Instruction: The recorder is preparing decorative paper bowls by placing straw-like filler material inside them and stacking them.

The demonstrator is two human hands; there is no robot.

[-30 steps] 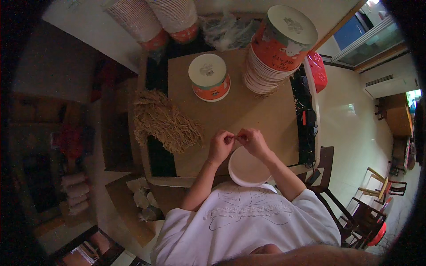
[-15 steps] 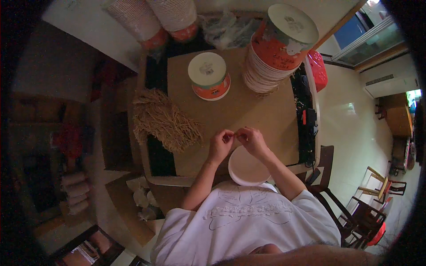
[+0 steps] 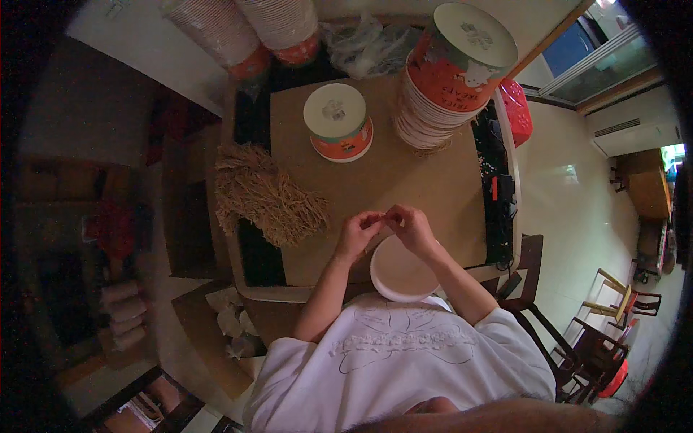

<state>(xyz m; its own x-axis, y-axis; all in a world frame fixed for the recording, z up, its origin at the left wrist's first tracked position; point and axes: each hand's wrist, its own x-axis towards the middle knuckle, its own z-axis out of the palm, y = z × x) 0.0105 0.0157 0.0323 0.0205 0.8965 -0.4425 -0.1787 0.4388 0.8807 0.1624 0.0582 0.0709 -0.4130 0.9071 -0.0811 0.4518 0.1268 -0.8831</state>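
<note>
My left hand [image 3: 356, 234] and my right hand [image 3: 409, 228] meet fingertip to fingertip over the board, both closed in a pinch. Whatever sits between the fingertips is too small to make out. Just below the right hand, a white paper bucket [image 3: 406, 270] leans against my shirt at the table's near edge, its pale inside facing up. A heap of tan twisted paper cords [image 3: 268, 195] lies to the left of my hands. Farther off, an orange and green paper bucket [image 3: 336, 123] stands upside down on the cardboard sheet [image 3: 375, 180].
A tall stack of upturned paper buckets [image 3: 455, 79] rises at the back right. Plastic-wrapped bucket stacks [image 3: 278, 32] and a crumpled clear bag [image 3: 368, 49] line the back. A black device with cables [image 3: 504, 190] lies at the right edge, near a dark wooden chair [image 3: 530, 281].
Both hands stay pinched together, with the left fingers now slightly closer to the right ones. The view has shifted a little; the buckets and cords have not moved.
</note>
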